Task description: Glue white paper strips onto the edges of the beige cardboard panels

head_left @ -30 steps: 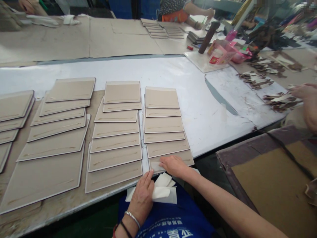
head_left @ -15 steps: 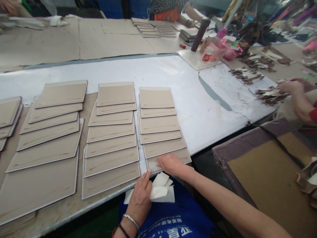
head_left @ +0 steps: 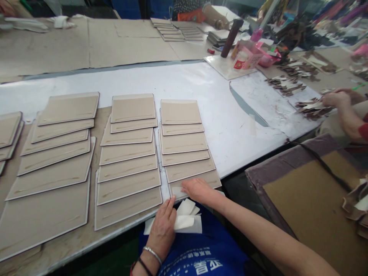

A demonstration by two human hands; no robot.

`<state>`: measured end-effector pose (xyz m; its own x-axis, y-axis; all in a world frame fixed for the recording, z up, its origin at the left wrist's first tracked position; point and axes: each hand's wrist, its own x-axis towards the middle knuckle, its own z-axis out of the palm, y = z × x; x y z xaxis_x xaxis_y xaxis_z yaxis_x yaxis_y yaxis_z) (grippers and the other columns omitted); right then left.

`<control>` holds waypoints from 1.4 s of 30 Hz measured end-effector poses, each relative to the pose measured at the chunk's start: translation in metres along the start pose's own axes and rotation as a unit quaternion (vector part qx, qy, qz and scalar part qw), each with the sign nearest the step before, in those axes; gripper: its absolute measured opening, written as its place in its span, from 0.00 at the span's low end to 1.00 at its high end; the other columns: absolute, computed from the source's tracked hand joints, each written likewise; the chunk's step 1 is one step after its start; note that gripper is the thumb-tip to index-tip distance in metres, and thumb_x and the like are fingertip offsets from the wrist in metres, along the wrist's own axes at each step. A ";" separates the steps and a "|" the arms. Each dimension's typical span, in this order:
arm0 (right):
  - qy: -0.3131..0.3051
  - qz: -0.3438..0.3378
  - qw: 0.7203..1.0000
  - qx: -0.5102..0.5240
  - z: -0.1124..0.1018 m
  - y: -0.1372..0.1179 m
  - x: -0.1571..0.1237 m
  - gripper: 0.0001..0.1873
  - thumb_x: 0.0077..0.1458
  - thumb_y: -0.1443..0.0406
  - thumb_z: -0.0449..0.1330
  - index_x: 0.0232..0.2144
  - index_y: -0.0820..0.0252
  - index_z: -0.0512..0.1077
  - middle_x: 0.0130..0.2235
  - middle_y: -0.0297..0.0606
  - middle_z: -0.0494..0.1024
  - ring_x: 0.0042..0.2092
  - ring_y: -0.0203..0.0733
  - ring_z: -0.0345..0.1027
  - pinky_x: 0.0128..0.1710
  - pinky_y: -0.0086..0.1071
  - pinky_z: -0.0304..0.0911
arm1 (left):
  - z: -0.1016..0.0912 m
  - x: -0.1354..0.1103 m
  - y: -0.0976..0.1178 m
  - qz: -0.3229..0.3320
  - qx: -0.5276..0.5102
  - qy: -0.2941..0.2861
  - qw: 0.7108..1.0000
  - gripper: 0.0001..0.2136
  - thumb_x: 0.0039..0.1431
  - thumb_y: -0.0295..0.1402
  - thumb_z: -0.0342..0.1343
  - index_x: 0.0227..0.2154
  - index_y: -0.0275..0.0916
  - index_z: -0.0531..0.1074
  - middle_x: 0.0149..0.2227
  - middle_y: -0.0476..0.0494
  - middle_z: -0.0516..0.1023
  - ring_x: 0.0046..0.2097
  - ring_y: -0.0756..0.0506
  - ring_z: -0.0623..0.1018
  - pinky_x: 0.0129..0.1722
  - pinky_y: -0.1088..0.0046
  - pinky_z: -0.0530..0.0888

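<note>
Beige panels with pale edges and thin glue-like streaks lie overlapped in columns. On the nearest panel [head_left: 201,178] of the right-hand column lies a thin whitish strip [head_left: 176,193] along the front edge. My right hand [head_left: 198,190] is closed, its bent fingertips on that strip and partly covering it. My left hand [head_left: 163,222] has its fingers together, with the fingertips at the table edge by the strip's left end. A bunch of white strips [head_left: 186,223] sticks out on both sides of my left hand, held in front of the blue apron [head_left: 192,253].
More panel columns [head_left: 129,153] stand to the left on the white-covered table [head_left: 218,96]. A dark upright cylinder [head_left: 231,38] and pink containers [head_left: 248,55] are at the back. On the right, another person's hands [head_left: 339,99] are at brown-and-white pieces, beyond a brown board [head_left: 310,199].
The view has shifted slightly. Both my hands stay almost where they were, the right one still on the strip at the panel's front edge.
</note>
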<state>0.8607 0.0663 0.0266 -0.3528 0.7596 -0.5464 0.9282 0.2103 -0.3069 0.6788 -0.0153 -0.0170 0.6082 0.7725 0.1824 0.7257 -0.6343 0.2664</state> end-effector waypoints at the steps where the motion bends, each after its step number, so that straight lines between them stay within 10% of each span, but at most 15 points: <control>1: 0.001 -0.001 1.000 0.003 0.000 0.000 0.000 0.14 0.59 0.60 0.47 0.38 0.59 0.70 0.35 0.45 0.77 0.40 0.47 0.71 0.37 0.35 0.60 | 0.000 0.000 0.000 0.000 0.002 -0.004 1.000 0.15 0.48 0.15 0.40 0.33 0.33 0.69 0.51 0.34 0.70 0.52 0.40 0.69 0.48 0.61 0.73; 16: 0.017 0.037 0.999 0.008 0.000 -0.001 -0.007 0.15 0.56 0.56 0.51 0.39 0.59 0.70 0.37 0.45 0.77 0.42 0.48 0.69 0.40 0.35 0.59 | -0.002 0.003 0.000 0.011 0.017 -0.038 0.999 0.17 0.43 0.12 0.40 0.29 0.33 0.70 0.51 0.33 0.70 0.52 0.39 0.69 0.48 0.61 0.72; 28: 0.095 0.192 0.968 0.129 0.001 0.087 -0.064 0.09 0.54 0.60 0.53 0.35 0.58 0.69 0.40 0.38 0.74 0.42 0.40 0.66 0.38 0.28 0.55 | -0.002 0.004 -0.002 0.033 0.007 -0.026 0.999 0.16 0.44 0.12 0.40 0.27 0.33 0.68 0.51 0.30 0.69 0.54 0.38 0.68 0.50 0.59 0.71; 42: 0.109 0.270 0.950 0.115 0.006 0.096 -0.065 0.12 0.56 0.58 0.51 0.38 0.58 0.67 0.41 0.40 0.73 0.42 0.42 0.67 0.36 0.30 0.55 | -0.003 0.005 -0.006 0.076 0.015 -0.046 0.996 0.16 0.40 0.11 0.40 0.27 0.36 0.64 0.51 0.27 0.66 0.54 0.36 0.67 0.49 0.55 0.72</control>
<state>0.9715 0.0336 0.0281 0.2234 0.8336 -0.5052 0.9079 -0.3665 -0.2033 0.6766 -0.0079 -0.0143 0.7376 0.6626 0.1299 0.6318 -0.7451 0.2136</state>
